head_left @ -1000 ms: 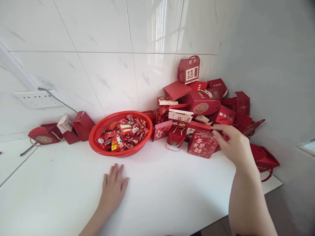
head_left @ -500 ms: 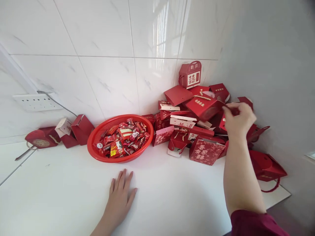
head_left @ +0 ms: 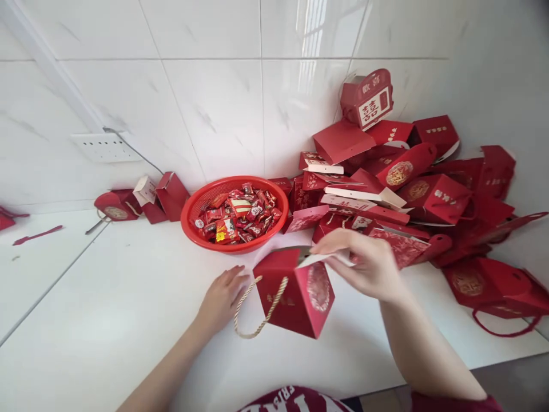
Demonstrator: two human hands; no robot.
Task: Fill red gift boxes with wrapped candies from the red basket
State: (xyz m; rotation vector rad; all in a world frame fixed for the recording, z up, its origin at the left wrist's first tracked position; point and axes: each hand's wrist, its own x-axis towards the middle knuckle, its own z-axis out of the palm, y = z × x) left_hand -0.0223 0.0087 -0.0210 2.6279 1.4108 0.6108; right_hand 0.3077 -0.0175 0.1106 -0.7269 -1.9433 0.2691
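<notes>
Since the earlier frame, one red box (head_left: 285, 292) has left the pile and come with the right hand (head_left: 364, 263) to the near middle, over the white table (head_left: 107, 320); the left hand (head_left: 223, 297) has come closer to it. On its near left side hangs the cord handle (head_left: 278, 298), soft and free, which I judge could catch on fingers. Left-hand fingers are half stretched and hold nothing, just beside this cord; whether they touch it, I cannot tell. Right-hand fingers pinch the pale flap (head_left: 315, 259) at the top right, so the box is tilted. I expect it to be very light, of stiff but thin card, smooth, and easy to crease at the flap. For a steadier hold I would take the side walls, low, without squeezing.

Farther, on the left, the red basket (head_left: 227, 247) with wrapped sweets (head_left: 249, 209) stands close behind the left hand. To the right, the pile of boxes (head_left: 398, 171) is crowded just behind the right hand, and I think a wide wrist movement may disturb it. Against the far tiled wall (head_left: 231, 126), an upright box (head_left: 369, 100) leans on top of this pile.
</notes>
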